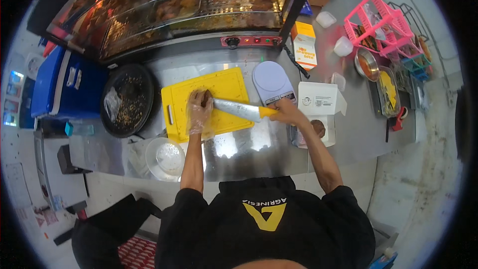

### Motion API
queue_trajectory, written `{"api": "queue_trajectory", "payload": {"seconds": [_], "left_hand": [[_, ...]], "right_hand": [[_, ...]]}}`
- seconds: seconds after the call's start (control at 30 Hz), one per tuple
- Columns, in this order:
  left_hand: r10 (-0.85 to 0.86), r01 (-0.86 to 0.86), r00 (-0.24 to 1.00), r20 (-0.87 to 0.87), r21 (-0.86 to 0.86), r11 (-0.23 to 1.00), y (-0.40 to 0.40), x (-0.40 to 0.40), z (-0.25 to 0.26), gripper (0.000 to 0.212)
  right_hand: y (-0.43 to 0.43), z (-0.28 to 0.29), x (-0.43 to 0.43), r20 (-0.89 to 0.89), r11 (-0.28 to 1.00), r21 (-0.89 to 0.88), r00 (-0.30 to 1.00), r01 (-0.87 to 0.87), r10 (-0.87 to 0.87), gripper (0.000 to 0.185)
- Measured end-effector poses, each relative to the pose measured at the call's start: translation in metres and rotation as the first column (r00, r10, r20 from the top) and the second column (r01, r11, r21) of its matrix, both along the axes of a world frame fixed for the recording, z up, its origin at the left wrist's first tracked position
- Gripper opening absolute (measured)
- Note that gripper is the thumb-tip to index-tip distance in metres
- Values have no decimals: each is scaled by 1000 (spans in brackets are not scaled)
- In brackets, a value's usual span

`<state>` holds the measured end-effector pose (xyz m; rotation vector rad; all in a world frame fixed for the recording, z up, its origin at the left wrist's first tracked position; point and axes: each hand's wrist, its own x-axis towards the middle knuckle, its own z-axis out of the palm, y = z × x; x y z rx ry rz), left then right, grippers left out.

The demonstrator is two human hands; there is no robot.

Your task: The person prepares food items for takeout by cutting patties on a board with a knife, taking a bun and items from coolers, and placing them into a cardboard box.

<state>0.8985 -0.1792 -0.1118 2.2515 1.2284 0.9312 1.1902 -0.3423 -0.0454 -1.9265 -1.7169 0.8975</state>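
Note:
My left hand point(199, 114), in a clear plastic glove, presses a dark brown piece of food point(206, 98) onto a yellow cutting board point(224, 82). With my right hand point(288, 112) I grip the yellow handle of a large knife point(237, 109). Its broad blade lies across the board, the tip close to the food; whether it touches cannot be told. Just beyond my right hand is a white kitchen scale point(272, 77), its lower edge partly hidden. Under my right forearm stands an open white carton point(317, 98) with a brown food piece point(318, 127) inside.
A heated display cabinet point(231, 11) with fried food stands behind the board. To the left are a round black pan point(130, 108), a white bowl point(165, 158) and a blue cooler box point(69, 86). On the right are an orange-and-white box point(304, 45), a steel bowl point(366, 63) and a pink basket point(379, 26).

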Motion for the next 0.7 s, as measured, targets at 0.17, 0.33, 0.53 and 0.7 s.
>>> {"api": "queue_trajectory", "payload": {"seconds": [0.17,0.33,0.53,0.7], "left_hand": [[-97,99,995,22,-100,990,5,-9,-1,38],[-156,155,987,-23,-44,987,-17,3,38,39],[-386,388,919,-81,14,922,-84,53,112,39],[-621,620,783,-32,-27,784,-166,137,143,37]], "right_hand": [[-2,-41,-52,-202,992,-47,972,114,-121,43],[-48,-2,-71,-290,959,-147,917,241,-275,40],[-161,77,-68,-235,899,-154,868,411,-437,46],[-276,142,-62,-226,749,-106,718,654,-659,41]]}}
